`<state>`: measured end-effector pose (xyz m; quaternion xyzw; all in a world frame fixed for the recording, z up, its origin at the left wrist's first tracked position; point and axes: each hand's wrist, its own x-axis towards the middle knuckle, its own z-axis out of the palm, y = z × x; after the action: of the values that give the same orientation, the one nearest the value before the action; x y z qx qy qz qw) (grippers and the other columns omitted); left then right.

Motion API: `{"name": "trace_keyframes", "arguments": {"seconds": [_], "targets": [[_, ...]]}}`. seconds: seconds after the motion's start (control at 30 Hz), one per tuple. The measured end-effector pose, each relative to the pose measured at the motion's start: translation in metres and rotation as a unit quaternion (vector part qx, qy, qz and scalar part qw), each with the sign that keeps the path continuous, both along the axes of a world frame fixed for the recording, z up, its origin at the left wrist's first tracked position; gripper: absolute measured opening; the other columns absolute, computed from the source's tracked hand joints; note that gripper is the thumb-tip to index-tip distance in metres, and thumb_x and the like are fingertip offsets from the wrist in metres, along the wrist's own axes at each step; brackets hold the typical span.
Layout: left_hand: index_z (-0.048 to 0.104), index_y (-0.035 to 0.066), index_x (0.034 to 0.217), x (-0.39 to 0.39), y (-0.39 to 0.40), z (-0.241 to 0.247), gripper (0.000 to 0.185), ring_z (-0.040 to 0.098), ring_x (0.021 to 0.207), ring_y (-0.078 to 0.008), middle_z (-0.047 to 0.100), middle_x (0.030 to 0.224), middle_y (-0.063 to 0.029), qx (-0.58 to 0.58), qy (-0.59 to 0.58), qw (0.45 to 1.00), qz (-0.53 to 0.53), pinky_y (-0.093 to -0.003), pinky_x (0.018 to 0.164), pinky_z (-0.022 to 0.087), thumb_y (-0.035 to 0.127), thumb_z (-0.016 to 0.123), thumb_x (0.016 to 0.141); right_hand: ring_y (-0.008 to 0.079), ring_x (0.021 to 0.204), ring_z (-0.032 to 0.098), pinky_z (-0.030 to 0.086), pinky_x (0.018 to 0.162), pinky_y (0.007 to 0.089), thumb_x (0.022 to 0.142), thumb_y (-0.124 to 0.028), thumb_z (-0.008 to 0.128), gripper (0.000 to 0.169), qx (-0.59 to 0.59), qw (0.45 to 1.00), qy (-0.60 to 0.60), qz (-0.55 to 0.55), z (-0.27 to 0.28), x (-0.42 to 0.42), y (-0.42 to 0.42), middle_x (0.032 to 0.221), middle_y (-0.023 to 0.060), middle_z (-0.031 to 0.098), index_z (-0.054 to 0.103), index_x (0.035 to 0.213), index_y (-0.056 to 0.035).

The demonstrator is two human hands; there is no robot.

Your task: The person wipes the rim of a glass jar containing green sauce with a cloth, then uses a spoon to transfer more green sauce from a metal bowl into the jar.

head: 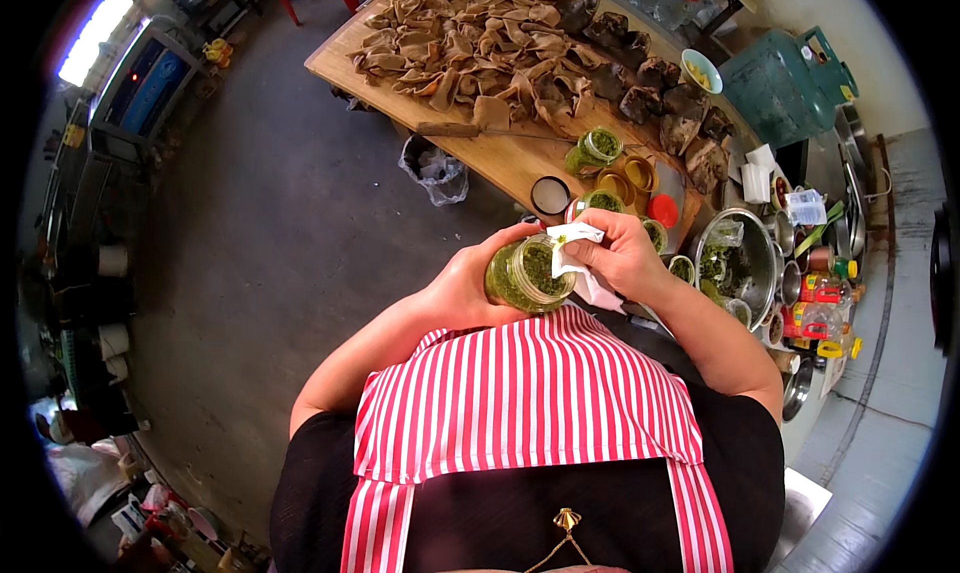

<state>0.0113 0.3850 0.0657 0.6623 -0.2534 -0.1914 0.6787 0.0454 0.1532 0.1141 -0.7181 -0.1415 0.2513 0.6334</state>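
Observation:
A clear jar [510,277] of chopped green sauce, its mouth uncovered, is gripped around the side by my left hand [469,277]. My right hand [626,254] pinches a white paper tissue [577,235] against the jar's threaded rim, and a green smear marks the tissue. Beyond my hands, more green-filled jars [602,145] stand on the wooden table [487,157]. Gold-coloured lids [640,174], a red lid [663,210] and a dark-rimmed round lid [551,196] lie around them.
Flat brown pieces [465,40] cover the table's far part, beside a wooden-handled knife [450,130]. At right are a steel bowl [735,220] with green remains, oil bottles [817,322] and a gas cylinder [772,85]. A lined bin [435,169] stands on the floor by the table.

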Motion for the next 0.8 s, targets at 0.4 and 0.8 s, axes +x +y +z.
{"name": "trace_keyframes", "arguments": {"seconds": [0.4, 0.8], "targets": [[0.038, 0.003, 0.138, -0.013, -0.009, 0.009, 0.089, 0.063, 0.107, -0.0301, 0.062, 0.115, -0.0199, 0.112, -0.098, 0.982, 0.114, -0.0367, 0.091, 0.050, 0.020, 0.085, 0.064, 0.0053, 0.070, 0.059, 0.047, 0.064, 0.0212, 0.095, -0.015, 0.058, 0.015, 0.033, 0.997, 0.033, -0.060, 0.000, -0.024, -0.007, 0.078, -0.0002, 0.064, 0.062, 0.091, -0.0018], [0.045, -0.004, 0.131, -0.012, -0.023, -0.006, 0.090, 0.066, 0.092, -0.0332, 0.065, 0.101, -0.0187, 0.200, -0.322, 0.882, 0.281, -0.0395, 0.082, 0.053, 0.024, 0.086, 0.055, 0.0078, 0.069, 0.061, 0.049, 0.063, 0.0224, 0.090, -0.013, 0.066, 0.015, 0.082, 0.975, 0.105, -0.176, -0.022, -0.040, 0.001, 0.082, 0.0030, 0.066, 0.058, 0.095, -0.0013]]}}
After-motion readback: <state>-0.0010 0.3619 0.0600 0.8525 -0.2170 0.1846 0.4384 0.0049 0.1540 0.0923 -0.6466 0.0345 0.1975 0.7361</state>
